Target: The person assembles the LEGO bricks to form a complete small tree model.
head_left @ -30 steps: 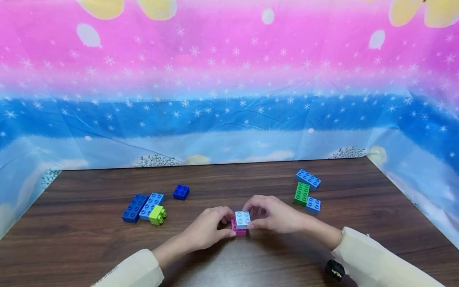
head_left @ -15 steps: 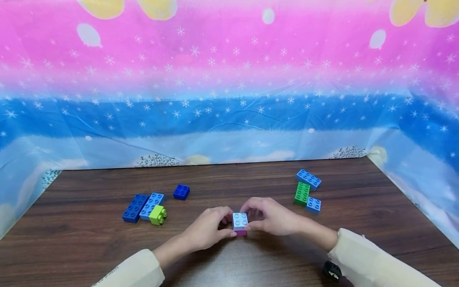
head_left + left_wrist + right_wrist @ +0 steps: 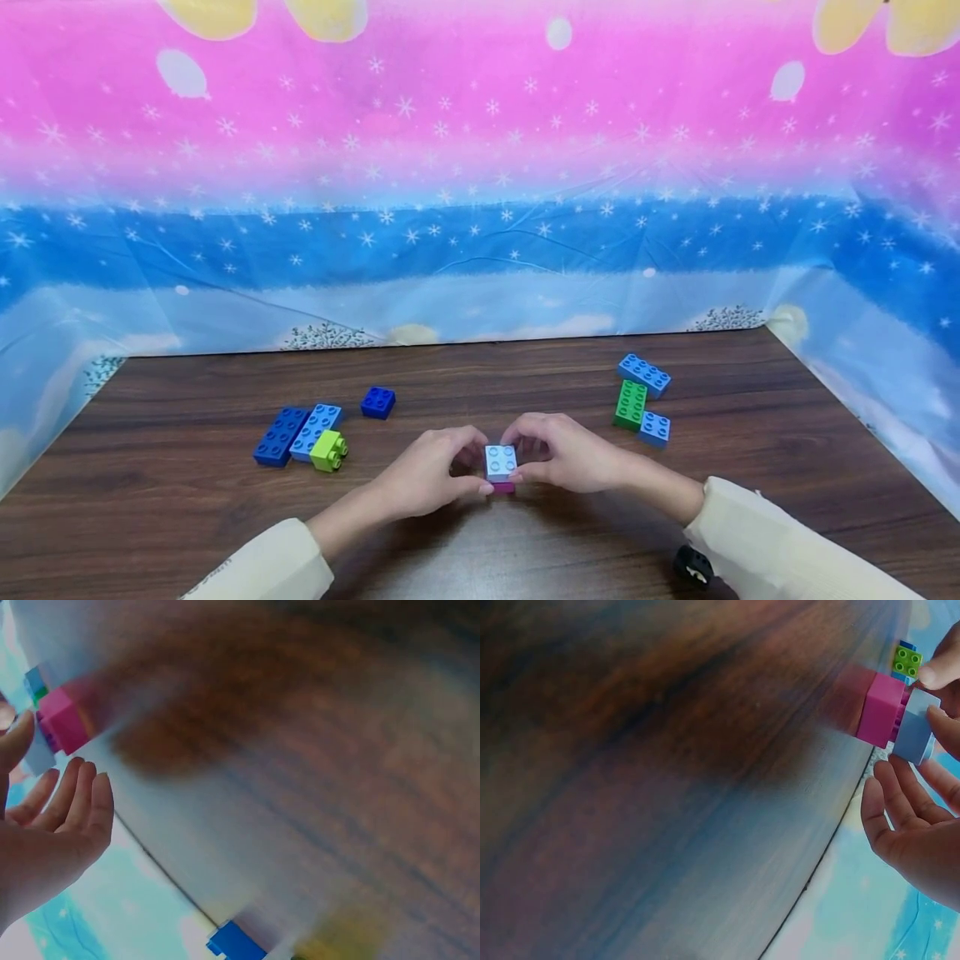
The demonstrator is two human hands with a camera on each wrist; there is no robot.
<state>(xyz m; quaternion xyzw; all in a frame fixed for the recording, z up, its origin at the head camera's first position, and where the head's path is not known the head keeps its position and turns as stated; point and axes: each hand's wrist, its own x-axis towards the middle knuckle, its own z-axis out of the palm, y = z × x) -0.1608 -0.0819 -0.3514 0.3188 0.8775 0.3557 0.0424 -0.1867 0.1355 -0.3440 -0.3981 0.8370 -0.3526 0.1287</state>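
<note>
A pale blue brick sits over a pink brick at the table's front middle. In the right wrist view pink studs show in the gap between the pale blue brick and the pink brick. My right hand pinches the pale blue brick between thumb and fingers. On the other side, my left hand is curved beside the stack, its thumb near the pink brick. From the left wrist, the left hand has its fingers apart from the pink brick.
On the left lie a dark blue brick, a light blue brick, a lime piece and a small blue brick. On the right are a blue brick, a green brick and a smaller blue brick.
The right hand has shifted the pale blue brick slightly left, so it now covers the pink brick's top. The left hand has drawn back a little from the stack.
</note>
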